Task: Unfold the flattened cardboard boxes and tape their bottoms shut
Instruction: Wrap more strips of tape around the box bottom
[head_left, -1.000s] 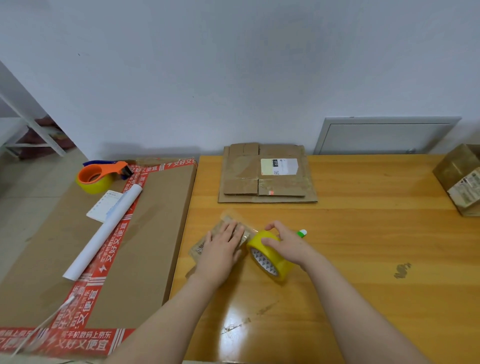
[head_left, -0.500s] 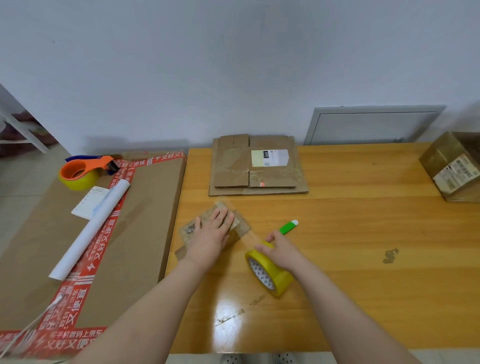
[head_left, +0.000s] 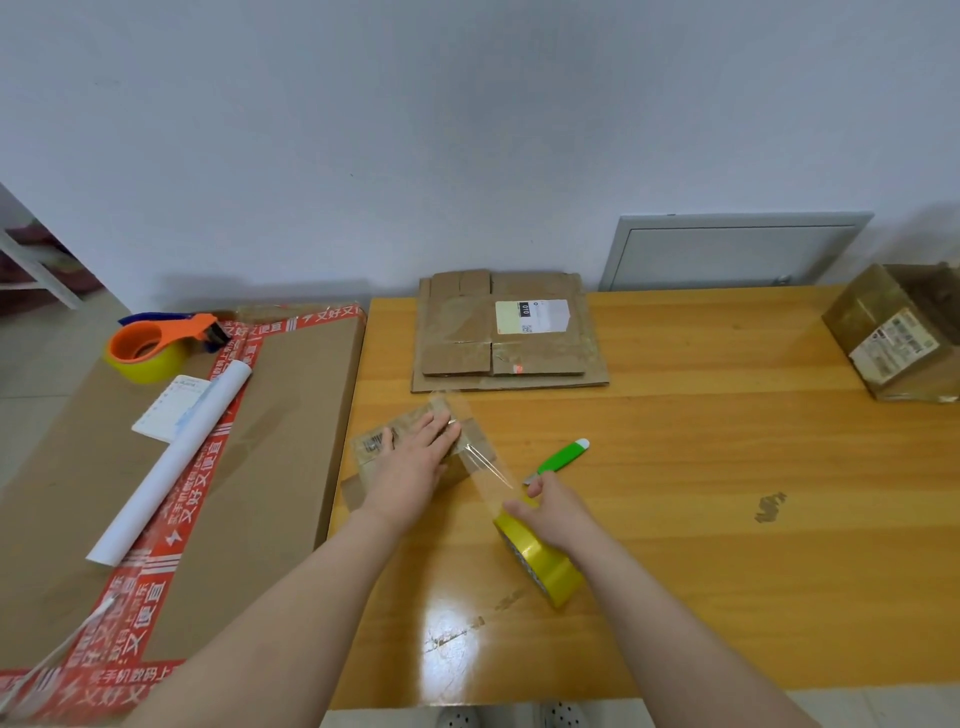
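A small cardboard box (head_left: 374, 447) lies on the wooden table (head_left: 701, 467) near its left edge. My left hand (head_left: 415, 460) presses flat on top of it, fingers straight. My right hand (head_left: 553, 512) grips a yellow roll of clear tape (head_left: 543, 564) just right of and nearer than the box. A clear strip of tape (head_left: 480, 454) stretches from the roll up across the box top, under my left fingertips. A stack of flattened cardboard boxes (head_left: 506, 332) with a white label lies at the table's far edge.
A green-handled cutter (head_left: 558, 460) lies just beyond my right hand. An assembled box (head_left: 893, 332) stands at the far right. Left of the table, a large flat carton (head_left: 171, 493) with red tape carries an orange tape dispenser (head_left: 156, 345), a white paper roll (head_left: 171, 467) and a notepad (head_left: 171, 408).
My right hand has pulled the tape roll toward me and to the right, drawing out a longer strip from the box. My left hand stays pressed on the box.
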